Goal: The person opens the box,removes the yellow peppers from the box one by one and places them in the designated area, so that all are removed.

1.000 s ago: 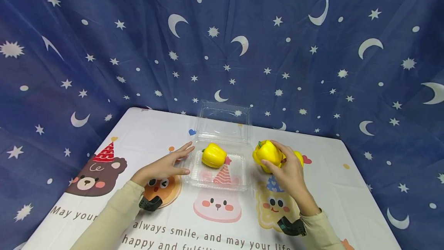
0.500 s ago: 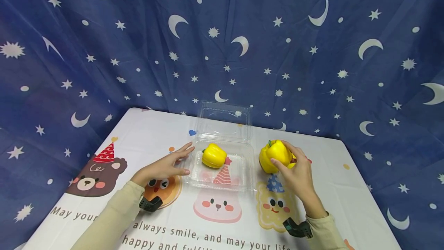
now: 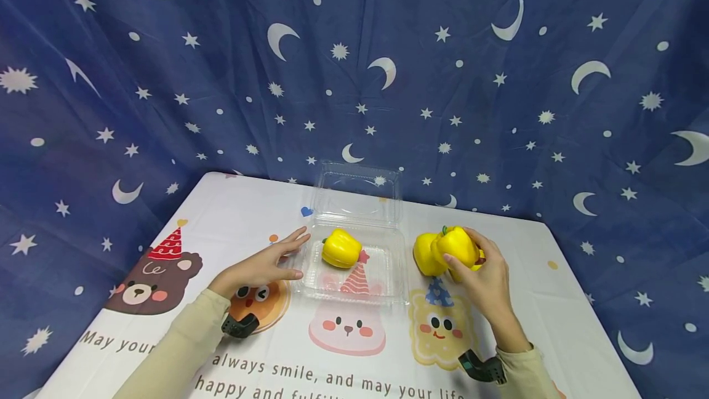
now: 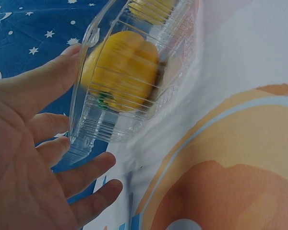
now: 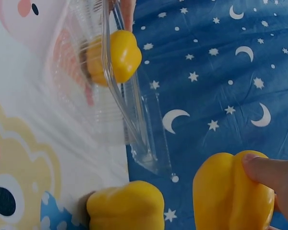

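Where the printed tablecloth [image 3: 532,288] ends beyond the peppers [image 3: 341,249], starry blue fabric [image 3: 410,116] hangs.

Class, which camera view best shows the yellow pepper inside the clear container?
The head view: it looks down into the open clear container, so nothing covers the yellow pepper. The left wrist view shows it larger but through the ribbed wall; the right wrist view shows it partly through the wall, with the rim crossing it.

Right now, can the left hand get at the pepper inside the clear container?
Likely yes: the left hand looks empty beside the clear container, and the open lid leaves the pepper uncovered from above. Only the side wall stands between.
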A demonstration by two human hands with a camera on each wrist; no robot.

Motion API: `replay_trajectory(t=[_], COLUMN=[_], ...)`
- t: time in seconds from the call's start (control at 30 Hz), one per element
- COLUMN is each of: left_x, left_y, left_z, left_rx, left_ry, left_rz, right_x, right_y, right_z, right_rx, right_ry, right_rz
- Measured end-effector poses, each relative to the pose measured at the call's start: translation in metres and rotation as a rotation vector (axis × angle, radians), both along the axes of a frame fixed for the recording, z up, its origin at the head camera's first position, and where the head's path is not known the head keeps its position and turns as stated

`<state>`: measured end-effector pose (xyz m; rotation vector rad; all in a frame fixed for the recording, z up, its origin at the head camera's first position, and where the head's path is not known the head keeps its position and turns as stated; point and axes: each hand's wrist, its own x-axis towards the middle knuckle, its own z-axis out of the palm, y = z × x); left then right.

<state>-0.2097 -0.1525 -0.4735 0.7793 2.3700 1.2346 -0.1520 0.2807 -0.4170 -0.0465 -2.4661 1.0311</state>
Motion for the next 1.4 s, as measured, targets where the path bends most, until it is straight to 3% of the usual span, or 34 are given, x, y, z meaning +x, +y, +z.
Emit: replay_trajectory(t=[0.4, 0.83, 1.4], left_x=[-0.001, 0.0, 0.001], left_y=[0.0, 0.001, 0.001], left_z=[-0.002, 0.0, 0.001], left_rx=[0.007, 0.014, 0.009], left_ry=[-0.001, 0.005, -0.004], left_rz=[-0.002, -0.007, 0.003], right_x=[0.003, 0.002, 0.003], right_y=[0.014, 0.035, 0.061], right_z=[0.001, 0.008, 0.0], right_rx=[-0.036, -0.038, -0.038], right_ry=[-0.05, -0.075, -0.104], right_rz=[-0.119, -0.179, -0.255])
